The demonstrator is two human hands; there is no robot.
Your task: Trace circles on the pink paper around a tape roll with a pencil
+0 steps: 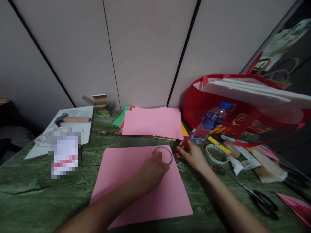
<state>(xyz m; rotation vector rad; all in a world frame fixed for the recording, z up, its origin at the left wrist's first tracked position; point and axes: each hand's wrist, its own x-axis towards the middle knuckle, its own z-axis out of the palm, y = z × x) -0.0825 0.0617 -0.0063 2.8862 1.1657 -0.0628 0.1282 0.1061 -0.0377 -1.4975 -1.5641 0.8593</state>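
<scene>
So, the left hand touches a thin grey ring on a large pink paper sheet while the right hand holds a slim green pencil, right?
Not quite: the head view shows the right hand holding a slim red pencil, not a green one. The left hand does touch the thin grey ring on the large pink paper sheet.

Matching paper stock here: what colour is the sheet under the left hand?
The sheet is pink, clearest in the head view.
</scene>
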